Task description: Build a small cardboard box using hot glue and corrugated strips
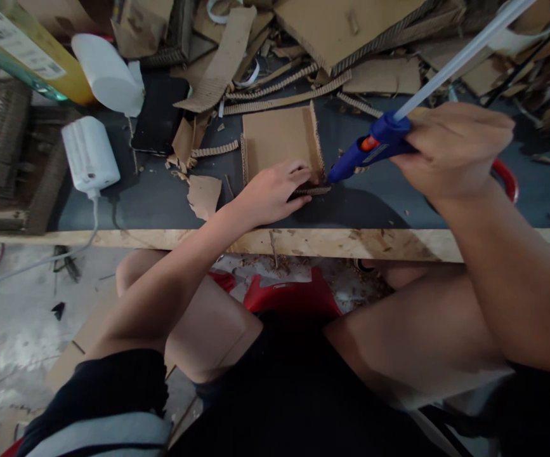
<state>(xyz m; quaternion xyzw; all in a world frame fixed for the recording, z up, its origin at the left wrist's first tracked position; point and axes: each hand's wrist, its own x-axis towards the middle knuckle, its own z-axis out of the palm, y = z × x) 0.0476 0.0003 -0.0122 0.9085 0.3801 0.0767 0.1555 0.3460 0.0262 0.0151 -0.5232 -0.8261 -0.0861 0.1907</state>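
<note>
My right hand [450, 149] grips a blue glue gun [374, 145] with a clear glue stick [465, 54] sticking out of its back. The gun's nozzle points down-left at the near right corner of a square cardboard piece [275, 139] lying on the dark table top [151, 200]. An upright corrugated strip runs along the piece's right edge. My left hand [272, 193] presses flat on the piece's near edge, fingers touching a narrow corrugated strip beside the nozzle.
Cardboard scraps and corrugated strips [279, 86] litter the back of the table. A white power adapter [89, 152], a white bottle [106, 73] and a black phone [158, 114] lie at the left. The wooden table edge [303, 244] runs across; a red stool [294, 295] sits below.
</note>
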